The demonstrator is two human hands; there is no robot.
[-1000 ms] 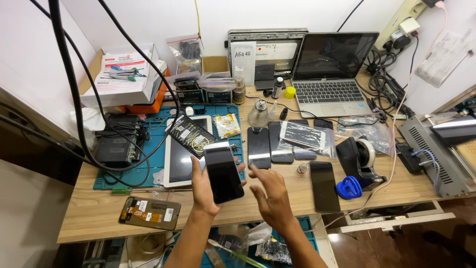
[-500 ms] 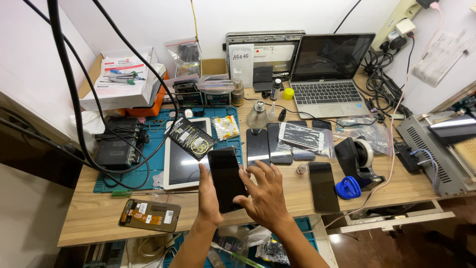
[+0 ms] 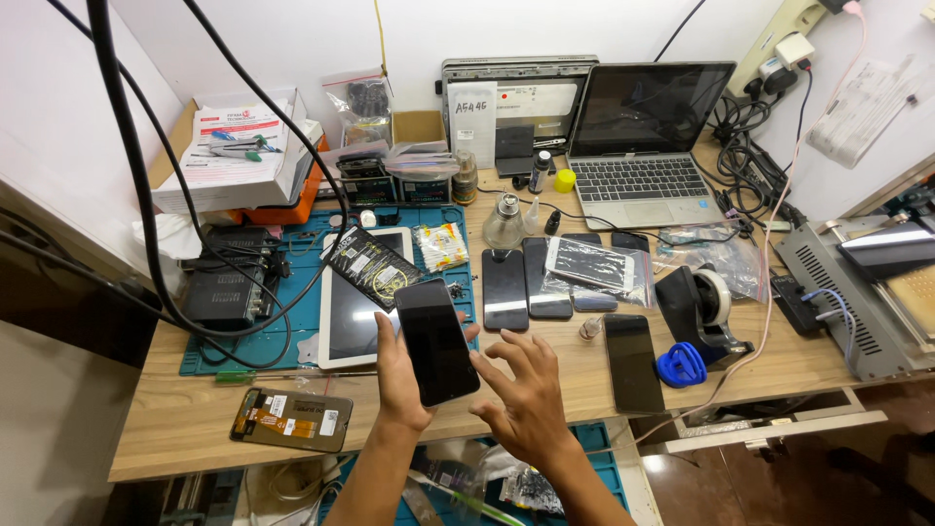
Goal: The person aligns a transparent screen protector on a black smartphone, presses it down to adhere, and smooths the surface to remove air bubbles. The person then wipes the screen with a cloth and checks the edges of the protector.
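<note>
Black phone (image 3: 435, 341) sits in the left hand (image 3: 399, 375), fingers wrapped round its edges above the bench (image 3: 175, 419). Right hand (image 3: 526, 404) hovers just beside it, fingers spread, holding nothing.

Two bare hands (image 3: 467, 385) and forearms, no sleeves, rings or watch.

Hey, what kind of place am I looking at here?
Most likely a phone repair bench. Several dark phones lie on the wooden table, a bare screen part sits near its edge, and the left hand holds another phone over a blue work mat.
</note>
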